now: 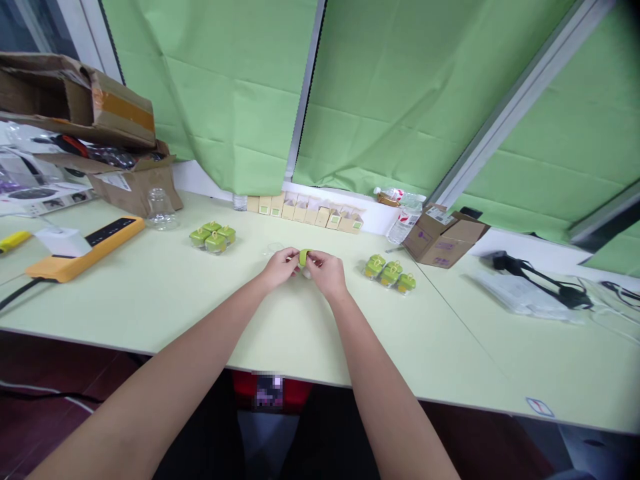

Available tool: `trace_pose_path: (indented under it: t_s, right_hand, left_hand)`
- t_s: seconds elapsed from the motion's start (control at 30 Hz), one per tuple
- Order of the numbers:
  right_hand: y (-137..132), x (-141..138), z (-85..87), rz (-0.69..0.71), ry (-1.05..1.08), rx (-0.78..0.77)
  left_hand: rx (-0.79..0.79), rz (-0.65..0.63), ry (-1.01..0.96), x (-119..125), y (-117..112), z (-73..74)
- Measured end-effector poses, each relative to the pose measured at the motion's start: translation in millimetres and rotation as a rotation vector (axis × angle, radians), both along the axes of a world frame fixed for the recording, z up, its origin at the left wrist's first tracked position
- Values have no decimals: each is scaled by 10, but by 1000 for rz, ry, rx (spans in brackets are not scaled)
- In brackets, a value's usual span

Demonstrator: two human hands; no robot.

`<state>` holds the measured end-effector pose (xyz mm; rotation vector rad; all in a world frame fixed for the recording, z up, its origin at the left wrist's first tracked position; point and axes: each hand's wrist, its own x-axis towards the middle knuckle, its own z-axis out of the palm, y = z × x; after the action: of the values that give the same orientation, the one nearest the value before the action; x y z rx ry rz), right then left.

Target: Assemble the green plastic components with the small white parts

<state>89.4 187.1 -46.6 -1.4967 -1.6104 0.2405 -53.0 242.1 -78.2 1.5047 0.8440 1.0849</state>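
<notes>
Both my hands meet over the middle of the pale green table point(150, 293). My left hand point(281, 265) and my right hand point(327, 270) are closed together on one small green item point(304, 256), pinched between the fingertips. A cluster of similar small green packs point(213, 237) lies to the left. Three more green packs point(390, 272) lie in a row to the right. A row of small beige boxes point(305, 211) stands behind, against the wall.
An orange power strip point(85, 249) with a white adapter lies at the left, a clear glass jar point(159, 211) behind it. Cardboard boxes point(75, 100) are stacked at far left. An open carton point(443, 239), plastic bottles point(403, 223) and black cables point(540, 280) lie at the right.
</notes>
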Motion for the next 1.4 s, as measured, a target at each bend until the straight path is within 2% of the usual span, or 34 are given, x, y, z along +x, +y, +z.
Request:
trace_pose_path:
  t_s: [0.33, 0.6, 0.77, 0.83, 1.0, 1.23, 1.4]
  right_hand:
    - [-10, -11, 11, 13, 32, 49]
    - [-22, -61, 3, -3, -37, 63]
    - [-30, -89, -7, 49, -20, 67]
    - [-28, -91, -14, 62, 33, 80]
    - [33, -59, -35, -18, 233, 82]
    - [95, -26, -4, 121, 645, -127]
    - [65, -34, 42, 285, 726, -211]
  left_hand:
    - [-200, -59, -220, 2, -48, 84]
    - [-153, 49, -217, 24, -30, 57]
    - [-168, 89, -229, 28, -49, 74]
    - [-177, 81, -243, 29, -61, 89]
    - [-203, 44, -242, 30, -89, 140]
    - [-220, -32, -232, 12, -136, 192]
    - [-191, -11, -189, 10, -106, 154]
